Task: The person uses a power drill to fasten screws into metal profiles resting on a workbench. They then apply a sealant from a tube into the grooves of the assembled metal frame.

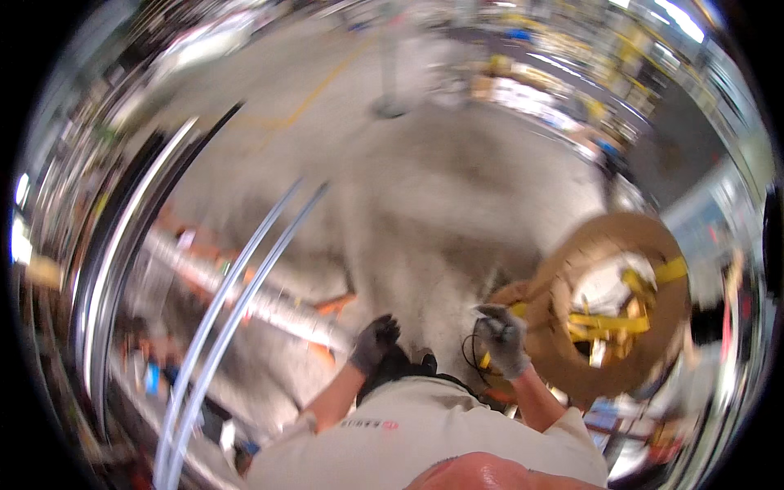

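Observation:
My left hand [376,342], in a dark grey glove, is held in front of my waist. Its fingers look loosely apart, and I see nothing in them. My right hand [501,340], in a lighter grey glove, is beside a large brown cardboard reel [554,306]. The right fingers are curled in, with a small pale spot at their tips; blur hides what it is. A thin black cord [465,349] loops down just left of that hand. Yellow strapping [612,324] and white material lie inside the reel's round opening.
Two long pale metal strips [237,273] slant upward at my left. Beyond them stand dark and shiny long profiles [122,237]. A silvery beam [269,304] with orange parts crosses low on the left. A post base [390,109] stands ahead on the grey floor [441,188].

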{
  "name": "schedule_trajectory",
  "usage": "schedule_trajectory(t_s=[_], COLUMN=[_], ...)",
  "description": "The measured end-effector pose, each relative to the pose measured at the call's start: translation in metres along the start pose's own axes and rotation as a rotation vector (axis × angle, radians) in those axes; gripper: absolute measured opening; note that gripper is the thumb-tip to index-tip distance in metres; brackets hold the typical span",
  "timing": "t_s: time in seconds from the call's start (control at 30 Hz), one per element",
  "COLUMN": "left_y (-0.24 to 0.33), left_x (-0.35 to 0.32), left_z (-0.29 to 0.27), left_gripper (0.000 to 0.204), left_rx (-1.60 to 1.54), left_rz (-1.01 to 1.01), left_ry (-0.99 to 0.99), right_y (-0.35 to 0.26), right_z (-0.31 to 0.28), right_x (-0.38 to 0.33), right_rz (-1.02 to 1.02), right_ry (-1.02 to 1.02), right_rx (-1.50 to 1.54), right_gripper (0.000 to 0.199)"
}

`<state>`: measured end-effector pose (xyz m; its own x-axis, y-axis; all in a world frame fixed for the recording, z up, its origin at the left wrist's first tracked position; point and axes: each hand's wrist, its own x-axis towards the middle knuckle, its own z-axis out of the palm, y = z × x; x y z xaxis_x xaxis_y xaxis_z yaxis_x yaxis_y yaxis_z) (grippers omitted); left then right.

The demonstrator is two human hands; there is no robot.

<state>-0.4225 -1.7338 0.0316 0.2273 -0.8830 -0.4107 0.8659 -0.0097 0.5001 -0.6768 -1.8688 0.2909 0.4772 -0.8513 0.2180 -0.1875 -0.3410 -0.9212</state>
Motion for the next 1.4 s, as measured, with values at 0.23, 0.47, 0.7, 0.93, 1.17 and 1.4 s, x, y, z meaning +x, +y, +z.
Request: schedule_trajectory(t_s=[0.23, 0.47, 0.7, 0.93, 1.17, 1.4], left_y=[0.108, 0.256, 0.316, 0.365, 0.457, 0.487], left_x=[0.174, 0.335, 0.399, 0.362, 0.261, 0.229], left_z=[-0.055, -0.081, -0.113, -0.049, 0.067, 0.1], left_gripper=[0.033, 0.043, 0.036, 0.023, 0.033, 0.059], left_rx=[-0.295, -0.33, -0.469, -0.149, 0.029, 0.147], left_rz=[0.235, 0.35, 0.43, 0.705, 1.145, 1.157], left_ry=[0.339, 0.588, 0.733, 0.619, 0.607, 0.733], right_y=[0.029, 0.046, 0.064, 0.103, 0.063, 0.012], right_z=[0.037, 0.126, 0.175, 0.263, 0.368, 0.429], right_x=[0.172, 0.326, 0.473, 0.635, 0.766, 0.752], right_rz=[-0.149, 0.028, 0.007, 0.065, -0.074, -0.238], right_ry=[-0.06, -0.166, -0.325, -0.574, -0.956, -1.015], right_rx=[0.016, 0.048, 0.043, 0.254, 0.363, 0.567], right_gripper=[0.016, 0.018, 0.021, 0.022, 0.021, 0.02])
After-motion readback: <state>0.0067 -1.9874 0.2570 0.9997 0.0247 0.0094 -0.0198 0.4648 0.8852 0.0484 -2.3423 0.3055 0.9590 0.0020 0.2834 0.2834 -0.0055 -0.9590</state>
